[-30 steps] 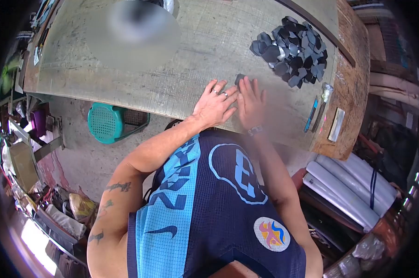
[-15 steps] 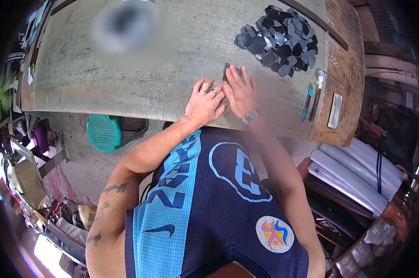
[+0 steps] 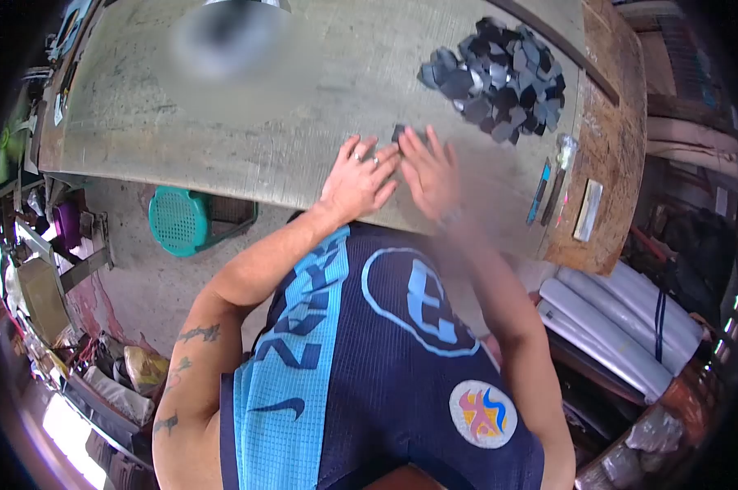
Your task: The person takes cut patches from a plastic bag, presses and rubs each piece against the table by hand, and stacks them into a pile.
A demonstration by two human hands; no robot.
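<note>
My left hand (image 3: 359, 177), with rings on its fingers, lies palm down near the front edge of the worktable. Its fingers are apart and slightly bent, and the fingertips come close to my right hand. A watch is on the wrist of my right hand (image 3: 430, 175), whose fingers stretch out flat. Just beyond the right fingertips a small dark flat piece (image 3: 398, 132) shows, partly covered by them. Farther right lies a pile of similar black and grey cut pieces (image 3: 503, 82).
The worktable (image 3: 246, 155) carries a blue cutter (image 3: 539, 192), a dark-handled tool (image 3: 560, 175) and a whetstone-like block (image 3: 588, 211) at right. A long dark bar (image 3: 565, 49) lies behind. A green stool (image 3: 177, 220) stands left; silvery rolls (image 3: 614, 327) lie right.
The view has turned slightly. My right hand has shifted a little, and less of the small dark piece shows beside it. My left hand stays almost in place.
</note>
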